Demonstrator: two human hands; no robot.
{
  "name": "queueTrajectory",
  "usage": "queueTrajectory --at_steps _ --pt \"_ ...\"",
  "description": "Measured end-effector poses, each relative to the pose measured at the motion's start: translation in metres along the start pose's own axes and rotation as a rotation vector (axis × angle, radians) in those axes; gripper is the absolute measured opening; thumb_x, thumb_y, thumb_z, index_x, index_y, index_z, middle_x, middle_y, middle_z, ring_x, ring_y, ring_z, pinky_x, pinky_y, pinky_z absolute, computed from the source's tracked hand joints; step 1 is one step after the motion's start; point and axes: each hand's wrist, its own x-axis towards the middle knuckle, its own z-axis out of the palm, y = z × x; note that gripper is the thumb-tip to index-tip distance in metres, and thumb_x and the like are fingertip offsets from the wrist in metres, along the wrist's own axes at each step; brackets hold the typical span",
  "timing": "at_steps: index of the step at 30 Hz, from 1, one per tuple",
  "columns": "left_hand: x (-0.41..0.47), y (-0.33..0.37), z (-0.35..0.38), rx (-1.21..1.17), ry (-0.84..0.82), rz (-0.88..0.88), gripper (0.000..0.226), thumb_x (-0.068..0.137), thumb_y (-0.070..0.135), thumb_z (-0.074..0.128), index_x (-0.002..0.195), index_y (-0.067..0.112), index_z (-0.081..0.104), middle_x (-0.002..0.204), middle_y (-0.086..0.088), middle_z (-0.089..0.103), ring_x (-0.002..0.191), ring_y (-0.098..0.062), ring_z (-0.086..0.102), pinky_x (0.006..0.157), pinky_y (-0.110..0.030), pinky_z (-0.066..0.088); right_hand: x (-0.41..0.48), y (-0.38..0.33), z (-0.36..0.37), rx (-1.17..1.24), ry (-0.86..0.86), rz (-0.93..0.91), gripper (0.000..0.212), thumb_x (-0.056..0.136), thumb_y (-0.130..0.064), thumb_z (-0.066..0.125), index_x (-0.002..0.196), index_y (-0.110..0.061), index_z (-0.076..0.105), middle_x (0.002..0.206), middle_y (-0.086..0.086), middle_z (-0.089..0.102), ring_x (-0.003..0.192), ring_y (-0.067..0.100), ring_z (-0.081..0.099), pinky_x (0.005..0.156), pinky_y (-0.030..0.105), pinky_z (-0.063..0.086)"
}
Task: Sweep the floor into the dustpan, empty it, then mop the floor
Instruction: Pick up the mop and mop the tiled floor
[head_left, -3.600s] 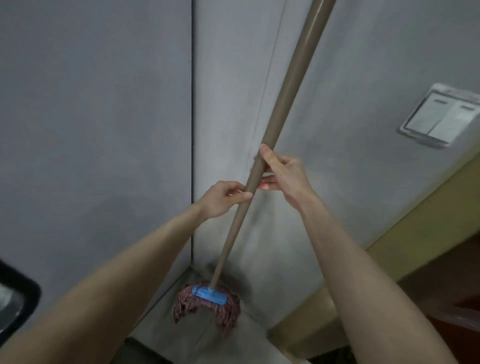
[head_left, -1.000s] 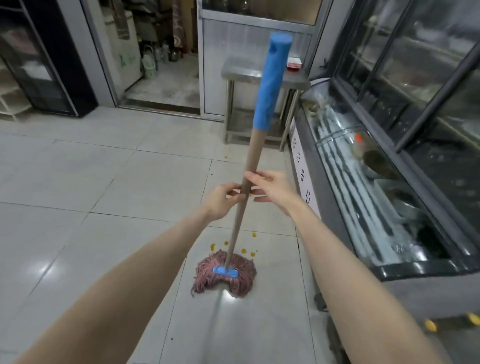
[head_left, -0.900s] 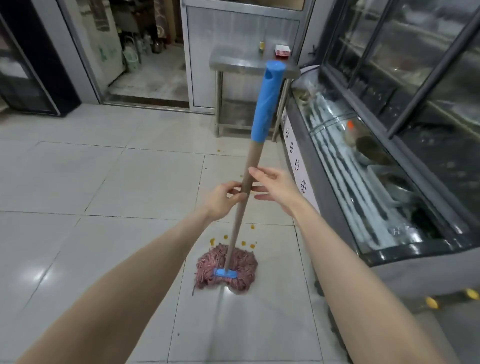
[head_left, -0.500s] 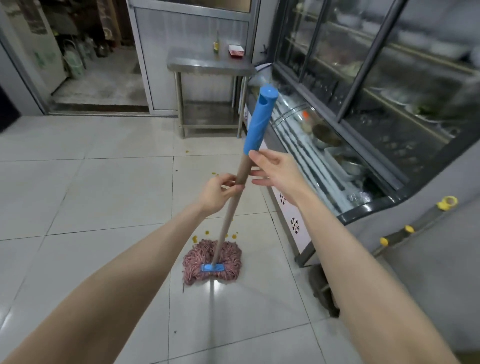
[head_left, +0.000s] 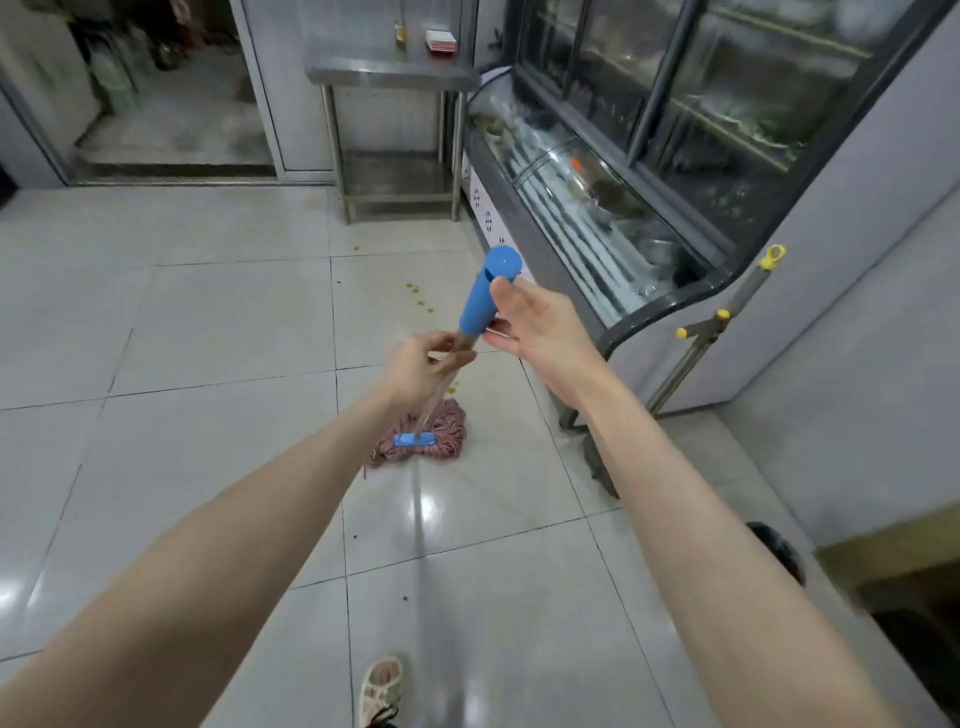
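2 hands on 1 mop. Left hand (head_left: 422, 366): fingers and thumb curled round the tan wooden pole (head_left: 432, 405), just under the blue plastic grip sleeve (head_left: 485, 299). Right hand (head_left: 543, 332): fingers straight and spread, thumb lying up along the sleeve, fingertips touching its lower end; not wrapped round it.

Pole tilts away from the person, top end nearest. At its foot, 1 reddish string mop head (head_left: 444, 431) with 1 blue clamp (head_left: 414, 440), lying flat on the glossy white tiled floor (head_left: 218, 322).

Beyond the head: at least 5 small yellow crumbs (head_left: 415, 292), loosely scattered. 3 dark specks (head_left: 355, 535) nearer the person.

1 patterned shoe (head_left: 382, 691) at bottom edge.

Right side: 1 long glass-fronted display case (head_left: 587, 208); against its near end leans 1 grey pole with 3 yellow fittings (head_left: 722, 314).

Far end: 1 steel table (head_left: 389, 78) carrying 2 small items, too blurred to name.
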Motion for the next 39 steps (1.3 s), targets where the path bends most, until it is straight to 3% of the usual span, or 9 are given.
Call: queueTrajectory --at_steps 3,7,11,16,21,24,27,32,39 --pt "-0.033 -0.005 0.009 -0.009 -0.025 -0.027 0.019 0.091 0.026 0.065 0.108 0.016 0.067 0.103 0.001 0.069 0.095 -0.017 0.064 0.074 -0.011 0.046 -0.034 0.013 0.005 0.069 -0.003 0.035 0.079 0.053 -0.075 0.060 0.099 -0.011 0.066 0.117 0.021 0.060 0.117 0.025 0.057 0.091 0.027 0.053" --pt "-0.062 -0.006 0.013 -0.006 -0.052 -0.042 0.024 0.093 0.019 0.063 0.115 0.008 0.066 0.102 0.002 0.066 0.094 -0.011 0.059 0.068 -0.002 0.041 -0.064 0.016 0.013 0.070 0.058 0.140 0.024 0.092 -0.041 0.055 0.084 -0.020 0.065 0.117 0.020 0.059 0.115 0.027 0.059 0.089 0.024 0.053" --pt "-0.086 -0.022 0.004 0.014 -0.072 -0.134 0.027 0.097 0.016 0.056 0.121 0.006 0.063 0.108 -0.006 0.067 0.090 -0.015 0.061 0.081 -0.024 0.049 -0.086 0.026 0.027 0.103 0.049 0.226 0.019 0.094 -0.032 0.058 0.093 -0.017 0.069 0.100 0.003 0.070 0.101 0.028 0.068 0.095 0.035 0.052" --pt "-0.127 -0.033 -0.008 -0.184 -0.074 -0.314 0.025 0.103 0.018 0.042 0.102 0.003 0.062 0.084 -0.009 0.062 0.054 -0.003 0.058 0.046 -0.010 0.042 -0.129 0.040 0.057 0.260 0.007 0.283 0.013 0.088 -0.016 0.064 0.099 -0.009 0.068 0.095 0.007 0.072 0.098 0.031 0.068 0.093 0.032 0.053" --pt "-0.162 -0.047 0.000 -0.230 -0.254 -0.468 0.045 0.099 0.045 0.045 0.112 0.006 0.064 0.100 -0.010 0.067 0.075 -0.013 0.064 0.071 -0.027 0.049 -0.165 0.046 0.080 0.250 -0.004 0.357 0.013 0.090 -0.018 0.063 0.088 -0.009 0.073 0.087 0.000 0.073 0.095 0.021 0.067 0.098 0.037 0.051" --pt "-0.181 -0.058 0.012 -0.275 -0.273 -0.527 0.041 0.098 0.040 0.049 0.116 0.005 0.064 0.113 -0.014 0.068 0.082 -0.016 0.066 0.071 -0.027 0.051 -0.181 0.058 0.088 0.203 -0.022 0.457 0.012 0.087 -0.019 0.068 0.090 -0.009 0.074 0.092 0.003 0.073 0.091 0.015 0.068 0.100 0.039 0.049" --pt "-0.201 -0.066 0.025 -0.384 -0.245 -0.587 0.037 0.096 0.034 0.057 0.112 0.002 0.064 0.103 -0.013 0.069 0.077 -0.015 0.066 0.070 -0.026 0.053 -0.199 0.074 0.091 0.195 0.017 0.567 0.011 0.083 -0.013 0.071 0.088 -0.003 0.070 0.085 0.007 0.072 0.084 0.019 0.069 0.095 0.036 0.052" --pt "-0.236 -0.071 0.051 -0.572 -0.224 -0.733 0.023 0.097 0.029 0.058 0.094 0.006 0.059 0.087 -0.007 0.066 0.073 -0.018 0.064 0.075 -0.030 0.056 -0.229 0.095 0.089 0.173 0.001 0.702 0.019 0.081 -0.009 0.073 0.094 0.003 0.065 0.075 0.007 0.071 0.075 0.023 0.071 0.067 0.022 0.056" --pt "-0.273 -0.081 0.076 -0.835 -0.212 -0.826 0.014 0.098 0.018 0.056 0.098 0.004 0.055 0.091 -0.015 0.062 0.078 -0.022 0.063 0.075 -0.032 0.055 -0.261 0.122 0.087 0.248 -0.091 0.798 0.015 0.082 -0.012 0.072 0.097 -0.011 0.068 0.092 0.007 0.068 0.071 0.021 0.071 0.058 0.022 0.054"
